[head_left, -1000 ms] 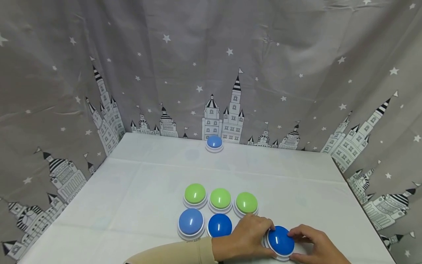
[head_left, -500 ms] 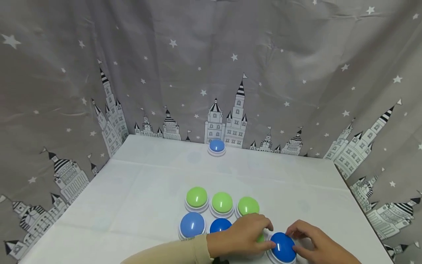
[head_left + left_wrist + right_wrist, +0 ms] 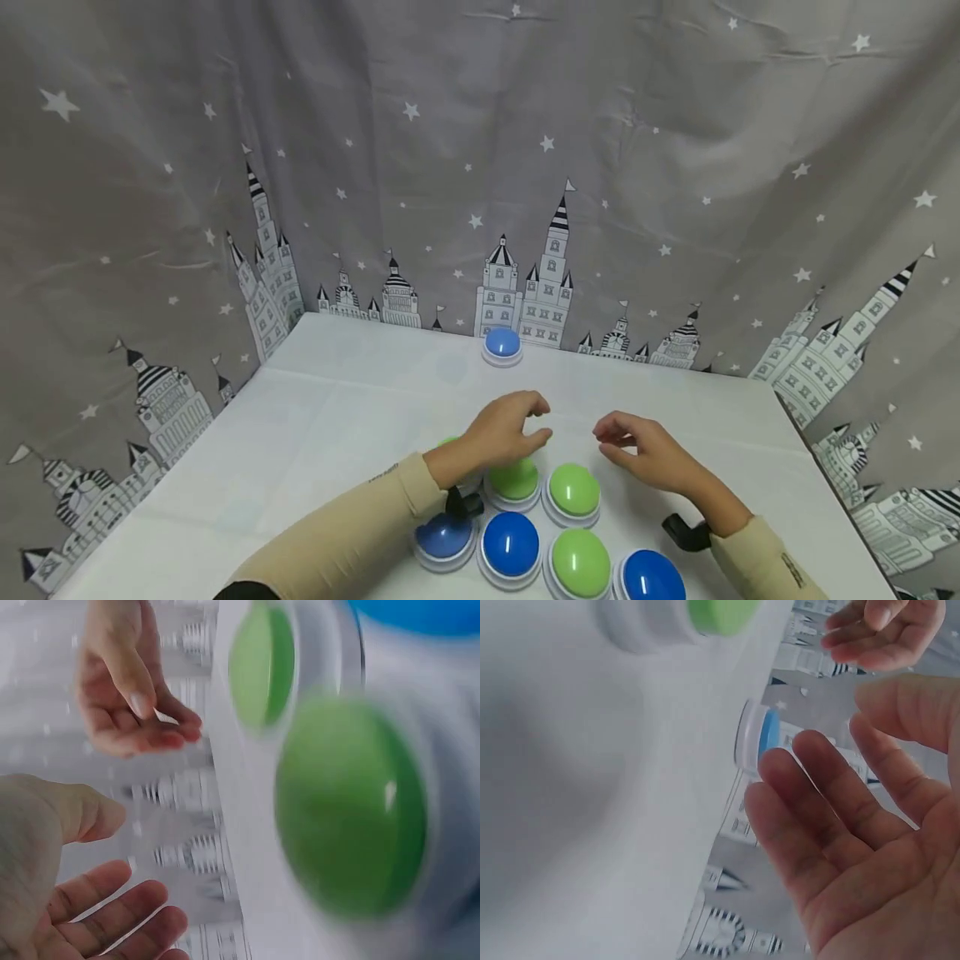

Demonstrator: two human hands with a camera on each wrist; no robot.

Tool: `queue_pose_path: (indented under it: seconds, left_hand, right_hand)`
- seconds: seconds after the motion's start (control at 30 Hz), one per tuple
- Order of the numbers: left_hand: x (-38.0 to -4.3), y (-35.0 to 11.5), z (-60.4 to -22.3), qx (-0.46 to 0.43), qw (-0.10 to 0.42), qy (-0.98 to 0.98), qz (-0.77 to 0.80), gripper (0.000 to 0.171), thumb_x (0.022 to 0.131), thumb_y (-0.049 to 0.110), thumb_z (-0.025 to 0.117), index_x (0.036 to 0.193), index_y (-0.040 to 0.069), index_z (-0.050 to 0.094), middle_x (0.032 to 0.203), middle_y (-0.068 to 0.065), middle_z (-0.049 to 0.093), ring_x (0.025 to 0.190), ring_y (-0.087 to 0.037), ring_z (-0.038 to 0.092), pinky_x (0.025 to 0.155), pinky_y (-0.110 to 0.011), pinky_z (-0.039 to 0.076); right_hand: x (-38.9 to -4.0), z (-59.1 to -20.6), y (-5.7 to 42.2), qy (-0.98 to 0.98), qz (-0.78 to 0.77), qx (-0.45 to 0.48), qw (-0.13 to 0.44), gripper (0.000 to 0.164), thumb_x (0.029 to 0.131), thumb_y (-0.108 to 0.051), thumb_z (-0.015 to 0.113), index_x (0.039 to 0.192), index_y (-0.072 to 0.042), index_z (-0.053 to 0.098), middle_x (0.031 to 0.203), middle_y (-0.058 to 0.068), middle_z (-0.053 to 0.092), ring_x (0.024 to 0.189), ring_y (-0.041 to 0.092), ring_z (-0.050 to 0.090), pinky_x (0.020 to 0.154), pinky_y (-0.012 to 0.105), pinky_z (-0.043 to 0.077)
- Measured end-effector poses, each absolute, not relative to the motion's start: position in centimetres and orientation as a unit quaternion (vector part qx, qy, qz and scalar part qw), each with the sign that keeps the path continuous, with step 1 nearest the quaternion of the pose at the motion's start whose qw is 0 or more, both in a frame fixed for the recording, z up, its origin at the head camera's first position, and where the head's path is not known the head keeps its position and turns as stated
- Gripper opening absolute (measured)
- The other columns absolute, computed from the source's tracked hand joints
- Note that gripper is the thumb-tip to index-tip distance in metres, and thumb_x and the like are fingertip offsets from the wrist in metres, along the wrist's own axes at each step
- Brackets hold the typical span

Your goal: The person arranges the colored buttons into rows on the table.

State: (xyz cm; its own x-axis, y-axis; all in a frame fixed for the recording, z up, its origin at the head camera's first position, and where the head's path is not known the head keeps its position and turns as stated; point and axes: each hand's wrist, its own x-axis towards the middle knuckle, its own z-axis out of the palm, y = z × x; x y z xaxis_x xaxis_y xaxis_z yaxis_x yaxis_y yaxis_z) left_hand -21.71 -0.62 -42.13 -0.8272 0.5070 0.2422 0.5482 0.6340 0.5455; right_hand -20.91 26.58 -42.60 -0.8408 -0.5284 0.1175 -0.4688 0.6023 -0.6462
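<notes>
Above the white table, my left hand [image 3: 504, 431] hovers with nothing in it, thumb and fingers apart. It partly hides a green push button [image 3: 514, 481]. To its right my right hand [image 3: 647, 452] is also in the air, its relaxed fingers holding nothing. A second green button [image 3: 574, 490] sits below the gap between the hands. Nearer the front edge are a light blue button [image 3: 442, 536], a dark blue button [image 3: 511, 544], a green button [image 3: 581, 563] and another blue button [image 3: 652, 577]. One lone blue button [image 3: 502, 342] stands at the back, beyond both hands.
The white table [image 3: 360, 375] reaches back to a grey curtain [image 3: 420, 167] printed with castles and stars. My left sleeve and wrist camera [image 3: 463, 504] cover part of the left-hand buttons. Another green button [image 3: 447, 441] is mostly hidden behind the left wrist.
Both hands have let go of the blue button at the front right and moved up and forward over the table. The front green button is now in full view.
</notes>
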Motion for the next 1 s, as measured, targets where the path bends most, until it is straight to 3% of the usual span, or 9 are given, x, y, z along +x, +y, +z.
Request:
queue_pose_path:
  seconds: [0.37,0.57,0.8,1.0]
  left_hand:
    - [-29.4,-4.7,-42.9,-0.211,0.049,-0.932,-0.292,0.034,0.090,0.023,0.070,0.117,0.004,0.063,0.114,-0.011,0.066,0.106,-0.026,0.062,0.090,-0.041,0.051]
    - [-33.2,-5.8,-43.9,-0.167,0.040,-0.945,-0.277,0.043,0.090,0.021,0.071,0.125,-0.001,0.059,0.121,-0.016,0.064,0.113,-0.030,0.060,0.097,-0.042,0.048]
    - [-36.2,-6.3,-45.2,-0.139,0.014,-0.941,-0.307,0.055,0.089,0.019,0.072,0.134,-0.005,0.051,0.130,-0.020,0.058,0.122,-0.034,0.054,0.105,-0.044,0.042]
    - [-37.5,-6.8,-46.7,-0.127,-0.002,-0.928,-0.350,0.062,0.089,0.013,0.071,0.141,-0.007,0.042,0.137,-0.024,0.052,0.129,-0.037,0.048,0.111,-0.046,0.035]
  right_hand:
    - [-29.5,-43.2,20.3,0.889,-0.359,-0.281,0.040,0.020,0.093,-0.006,0.066,0.112,0.000,0.062,0.108,0.017,0.066,0.098,0.023,0.064,0.087,0.039,0.055]
    - [-33.3,-44.0,17.8,0.897,-0.359,-0.256,0.036,0.029,0.093,-0.006,0.065,0.119,0.004,0.059,0.115,0.021,0.063,0.102,0.028,0.063,0.091,0.042,0.053]
    - [-36.1,-45.1,16.0,0.893,-0.384,-0.235,0.025,0.039,0.092,-0.001,0.059,0.128,0.009,0.051,0.125,0.030,0.057,0.112,0.042,0.059,0.097,0.050,0.048]
    - [-37.5,-46.8,14.7,0.898,-0.385,-0.206,0.047,0.053,0.093,-0.004,0.060,0.143,0.002,0.043,0.138,0.026,0.051,0.126,0.041,0.049,0.107,0.052,0.039]
